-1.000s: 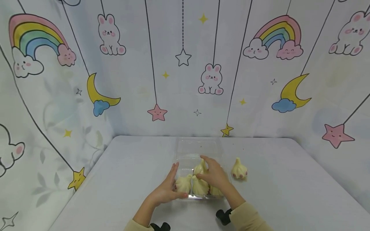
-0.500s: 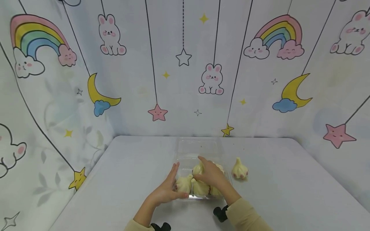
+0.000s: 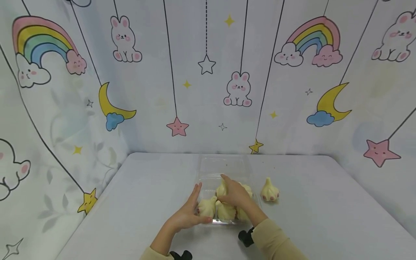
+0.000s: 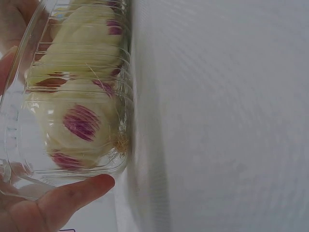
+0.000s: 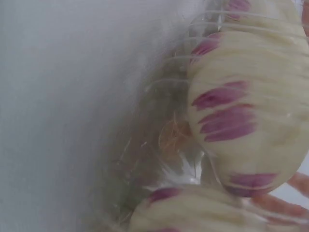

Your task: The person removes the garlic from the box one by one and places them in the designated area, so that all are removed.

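A clear plastic box stands on the table with several pale garlic bulbs in it, one at the front left and another at the front middle. My right hand reaches in from the right. Its thumb and fingers grip a garlic bulb in the back row, partly hidden by the hand. Around the box's front left corner lies my left hand, straight fingers against the side, thumb at the front wall. Through the plastic, purple-streaked bulbs show in the left wrist view.
Behind the box its hinged lid lies folded back, open. One loose garlic bulb sits on the white table, right of the box. A patterned cloth hangs behind the table.
My right hand has shifted slightly left over the back row, uncovering a bulb at the back right. The left hand and box have stayed put.
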{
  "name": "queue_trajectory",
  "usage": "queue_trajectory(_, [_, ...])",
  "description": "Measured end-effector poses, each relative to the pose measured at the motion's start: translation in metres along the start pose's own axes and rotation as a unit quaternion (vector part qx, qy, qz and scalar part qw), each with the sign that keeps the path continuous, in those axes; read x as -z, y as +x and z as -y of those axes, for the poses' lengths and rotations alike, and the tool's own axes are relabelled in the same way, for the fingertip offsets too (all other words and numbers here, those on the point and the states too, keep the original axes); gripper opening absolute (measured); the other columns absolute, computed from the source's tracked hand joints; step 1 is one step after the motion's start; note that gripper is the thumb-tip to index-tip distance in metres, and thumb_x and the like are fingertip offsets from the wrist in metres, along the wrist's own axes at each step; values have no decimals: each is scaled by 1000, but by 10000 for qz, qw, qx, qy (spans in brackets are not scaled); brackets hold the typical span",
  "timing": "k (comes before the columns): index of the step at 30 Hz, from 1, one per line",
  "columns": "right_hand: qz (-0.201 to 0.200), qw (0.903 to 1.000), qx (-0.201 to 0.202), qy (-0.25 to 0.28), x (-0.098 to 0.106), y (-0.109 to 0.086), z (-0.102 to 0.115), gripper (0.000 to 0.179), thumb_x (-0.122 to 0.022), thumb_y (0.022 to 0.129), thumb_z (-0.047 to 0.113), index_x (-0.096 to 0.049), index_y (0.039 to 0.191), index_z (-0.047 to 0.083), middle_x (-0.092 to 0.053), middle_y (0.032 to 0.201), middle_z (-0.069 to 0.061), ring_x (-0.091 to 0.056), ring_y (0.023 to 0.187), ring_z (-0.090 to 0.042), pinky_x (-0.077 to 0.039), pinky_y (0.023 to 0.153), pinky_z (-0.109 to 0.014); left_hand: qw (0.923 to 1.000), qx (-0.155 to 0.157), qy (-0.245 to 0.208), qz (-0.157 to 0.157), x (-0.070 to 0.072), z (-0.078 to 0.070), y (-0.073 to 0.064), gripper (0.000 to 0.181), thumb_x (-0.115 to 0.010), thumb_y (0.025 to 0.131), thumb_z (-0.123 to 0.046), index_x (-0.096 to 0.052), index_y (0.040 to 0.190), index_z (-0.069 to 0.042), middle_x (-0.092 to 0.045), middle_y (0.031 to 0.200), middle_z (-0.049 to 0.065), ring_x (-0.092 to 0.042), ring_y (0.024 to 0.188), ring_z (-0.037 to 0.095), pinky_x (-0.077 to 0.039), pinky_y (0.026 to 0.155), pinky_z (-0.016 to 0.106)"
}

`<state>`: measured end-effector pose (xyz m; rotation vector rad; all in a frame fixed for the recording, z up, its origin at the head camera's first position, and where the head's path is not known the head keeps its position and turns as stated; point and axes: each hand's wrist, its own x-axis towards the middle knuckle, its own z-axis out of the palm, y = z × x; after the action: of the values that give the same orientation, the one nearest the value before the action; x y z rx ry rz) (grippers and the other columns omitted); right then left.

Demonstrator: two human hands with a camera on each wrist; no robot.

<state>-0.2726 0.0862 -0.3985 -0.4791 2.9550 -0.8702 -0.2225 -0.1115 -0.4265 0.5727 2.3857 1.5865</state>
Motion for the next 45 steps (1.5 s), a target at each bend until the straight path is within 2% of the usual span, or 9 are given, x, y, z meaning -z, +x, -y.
queue_trajectory(7, [211, 9993, -137, 283, 0, 4, -1, 80, -76, 69, 17, -37, 138, 7, -53, 122, -23, -50, 110, -39, -43, 87, -51, 10000, -35, 28, -3, -1, 0, 1, 113, -78, 73, -22, 8, 147, -20, 15, 149, 21, -16, 125, 57, -25, 96, 65])
queue_trajectory(14, [471, 9970, -154, 600, 3, 7, -4, 83, -76, 68, 16, -34, 140, 8, -53, 122, -22, -52, 92, -27, -45, 82, -47, 10000, -36, 30, -7, -1, -1, 0, 113, -78, 73, -20, 8, 147, -18, 15, 149, 21, -15, 125, 58, -25, 96, 64])
queue_trajectory(19, [498, 9943, -129, 930, 4, 5, -5, 85, -78, 67, 17, -34, 140, 9, -49, 126, -26, -52, 106, -36, -43, 87, -50, 10000, -39, -30, 20, 0, -2, 0, 113, -77, 74, -19, 9, 147, -18, 16, 149, 21, -13, 126, 58, -26, 96, 64])
queue_trajectory(21, [490, 9926, -159, 1098, 5, 4, -5, 88, -80, 66, 18, -34, 140, 9, -47, 128, -28, -49, 112, -40, -42, 88, -52, 10000, -29, -12, 14, 0, -2, -1, 113, -77, 73, -20, 9, 147, -19, 16, 149, 21, -13, 126, 57, -24, 96, 65])
queue_trajectory(25, [457, 9899, -160, 1330, 5, 3, -6, 89, -82, 64, 17, -35, 139, 9, -46, 127, -30, -48, 111, -43, -44, 86, -52, 10000, -14, 35, -12, -1, -2, 0, 113, -78, 73, -20, 8, 147, -19, 16, 149, 20, -13, 127, 56, -22, 96, 66])
queue_trajectory(35, [293, 9894, -6, 1424, 4, 2, -7, 90, -84, 61, 13, -35, 136, 9, -46, 125, -30, -49, 109, -42, -43, 84, -53, 10000, -38, 5, 9, 0, -2, -1, 113, -77, 74, -18, 9, 147, -18, 16, 149, 22, -14, 126, 57, -24, 96, 65])
queue_trajectory(39, [208, 9886, 106, 1486, 4, 0, -5, 86, -83, 63, 12, -35, 135, 8, -47, 123, -30, -51, 106, -40, -44, 83, -52, 9999, -67, -87, 50, 1, -3, -1, 113, -77, 74, -18, 9, 147, -18, 17, 148, 22, -14, 125, 58, -25, 97, 62])
queue_trajectory(45, [-25, 9898, 237, 1406, 3, -1, -7, 70, -74, 73, 7, -36, 133, 6, -50, 118, -28, -54, 99, -37, -47, 75, -47, 9999, -69, -109, 30, 0, -3, -2, 113, -78, 73, -18, 8, 147, -19, 16, 148, 22, -14, 126, 57, -26, 98, 60])
